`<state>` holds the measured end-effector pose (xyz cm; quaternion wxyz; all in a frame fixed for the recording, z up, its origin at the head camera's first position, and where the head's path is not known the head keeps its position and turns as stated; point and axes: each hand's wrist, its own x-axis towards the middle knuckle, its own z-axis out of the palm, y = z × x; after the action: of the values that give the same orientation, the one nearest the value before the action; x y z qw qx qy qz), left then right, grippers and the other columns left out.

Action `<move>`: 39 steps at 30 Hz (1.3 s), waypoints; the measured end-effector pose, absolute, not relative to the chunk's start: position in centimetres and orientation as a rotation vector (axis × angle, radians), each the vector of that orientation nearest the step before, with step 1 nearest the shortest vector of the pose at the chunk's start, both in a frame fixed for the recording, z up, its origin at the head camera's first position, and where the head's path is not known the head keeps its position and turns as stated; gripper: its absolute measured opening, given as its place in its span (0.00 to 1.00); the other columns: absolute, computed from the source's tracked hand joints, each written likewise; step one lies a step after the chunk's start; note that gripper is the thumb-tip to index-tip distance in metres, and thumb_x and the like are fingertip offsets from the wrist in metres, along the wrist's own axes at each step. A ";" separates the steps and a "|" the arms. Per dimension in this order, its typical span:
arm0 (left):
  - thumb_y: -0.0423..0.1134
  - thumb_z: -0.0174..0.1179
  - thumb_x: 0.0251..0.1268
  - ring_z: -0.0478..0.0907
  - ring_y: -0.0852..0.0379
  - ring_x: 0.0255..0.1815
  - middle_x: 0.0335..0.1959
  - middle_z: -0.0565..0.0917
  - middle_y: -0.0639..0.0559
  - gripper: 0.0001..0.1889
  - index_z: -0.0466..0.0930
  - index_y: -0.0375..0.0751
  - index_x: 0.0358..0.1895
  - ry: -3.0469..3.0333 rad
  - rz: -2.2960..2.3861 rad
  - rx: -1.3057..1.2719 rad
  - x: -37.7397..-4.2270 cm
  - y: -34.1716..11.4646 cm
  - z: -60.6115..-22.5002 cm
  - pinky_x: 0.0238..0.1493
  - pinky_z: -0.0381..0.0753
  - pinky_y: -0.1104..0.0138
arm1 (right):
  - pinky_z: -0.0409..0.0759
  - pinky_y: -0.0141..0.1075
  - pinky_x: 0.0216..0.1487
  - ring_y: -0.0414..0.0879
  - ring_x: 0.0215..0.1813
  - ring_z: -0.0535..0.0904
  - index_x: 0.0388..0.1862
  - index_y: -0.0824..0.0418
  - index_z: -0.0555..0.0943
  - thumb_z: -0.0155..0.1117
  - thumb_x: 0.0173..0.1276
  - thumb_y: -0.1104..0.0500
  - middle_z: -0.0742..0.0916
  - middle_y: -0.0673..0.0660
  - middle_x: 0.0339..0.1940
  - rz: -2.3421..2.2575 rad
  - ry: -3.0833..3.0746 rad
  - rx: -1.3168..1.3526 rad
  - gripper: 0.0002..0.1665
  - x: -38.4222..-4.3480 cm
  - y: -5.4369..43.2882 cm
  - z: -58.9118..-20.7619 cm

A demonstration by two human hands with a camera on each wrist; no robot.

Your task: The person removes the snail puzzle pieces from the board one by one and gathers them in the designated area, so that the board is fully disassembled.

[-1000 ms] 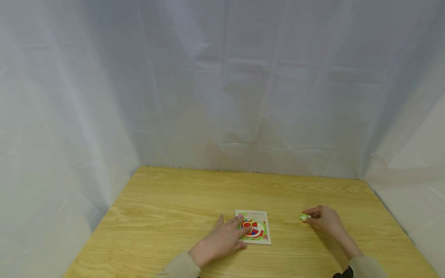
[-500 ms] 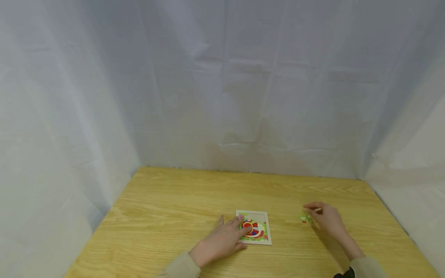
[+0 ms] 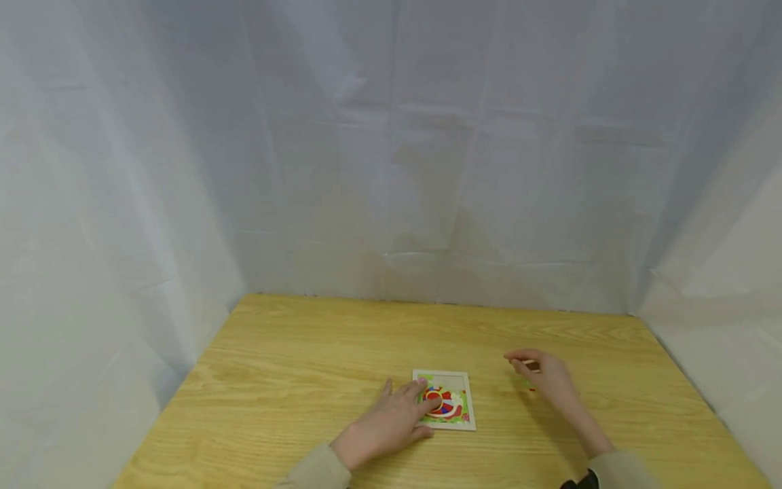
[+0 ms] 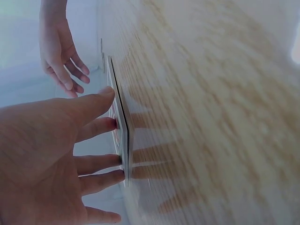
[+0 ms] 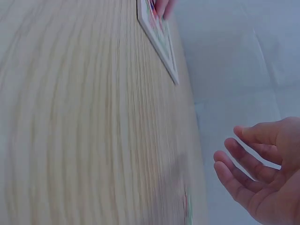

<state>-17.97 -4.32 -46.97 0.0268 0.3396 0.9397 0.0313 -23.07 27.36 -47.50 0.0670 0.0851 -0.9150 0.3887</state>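
Observation:
A square wooden picture puzzle (image 3: 457, 409) in a pale frame lies flat near the middle of the table, its picture red, blue, white and green. A pale gap shows at its far right inside the frame. My left hand (image 3: 391, 418) rests on the puzzle's left part, straight fingertips on the picture and thumb at the frame's near edge. To the right, my right hand (image 3: 548, 380) hovers over the table with loosely bent fingers; nothing lies between them in the right wrist view. A small green and red puzzle piece (image 5: 188, 208) lies on the table below it, mostly hidden in the head view.
The wooden table (image 3: 305, 353) stretches away from me under both hands. Pale plastic sheeting (image 3: 379, 170) hangs behind it and on both sides. A dark band (image 3: 583, 480) sits at my right wrist, by the sleeve.
My right hand first held the green puzzle piece, then let it go onto the table. It has since shifted left and slightly away. My left hand stays on the puzzle.

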 end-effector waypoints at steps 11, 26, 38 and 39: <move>0.59 0.57 0.72 0.65 0.47 0.76 0.76 0.67 0.43 0.29 0.71 0.59 0.73 2.901 0.138 1.038 -18.1 -4.4 -47.5 0.70 0.66 0.37 | 0.86 0.46 0.49 0.53 0.47 0.86 0.51 0.61 0.88 0.63 0.74 0.63 0.90 0.59 0.48 1.252 -2.715 0.333 0.11 -23.5 22.3 -48.2; 0.59 0.58 0.71 0.67 0.48 0.75 0.76 0.68 0.48 0.29 0.71 0.58 0.73 2.903 0.126 1.060 -17.9 -4.4 -47.2 0.68 0.68 0.37 | 0.87 0.41 0.44 0.51 0.44 0.87 0.46 0.58 0.89 0.65 0.73 0.62 0.91 0.56 0.46 1.277 -2.731 0.455 0.09 -24.0 17.8 -48.9; 0.61 0.54 0.72 0.65 0.53 0.76 0.77 0.66 0.55 0.32 0.68 0.56 0.75 2.870 -0.021 1.158 -16.7 -4.2 -47.2 0.70 0.69 0.41 | 0.87 0.40 0.43 0.49 0.43 0.87 0.45 0.58 0.89 0.66 0.70 0.62 0.91 0.57 0.44 1.249 -2.825 0.466 0.08 -23.7 16.3 -49.0; 0.62 0.54 0.72 0.66 0.53 0.76 0.77 0.66 0.55 0.32 0.68 0.56 0.75 2.865 -0.028 1.152 -16.6 -4.2 -47.0 0.70 0.69 0.41 | 0.87 0.40 0.43 0.48 0.43 0.87 0.46 0.58 0.89 0.66 0.70 0.62 0.91 0.56 0.43 1.250 -2.835 0.468 0.08 -23.7 16.2 -49.0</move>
<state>-16.58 -4.16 -47.04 0.0265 0.3730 0.9274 -0.0090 -23.65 16.18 -48.99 0.0039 0.1495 -0.9047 0.3989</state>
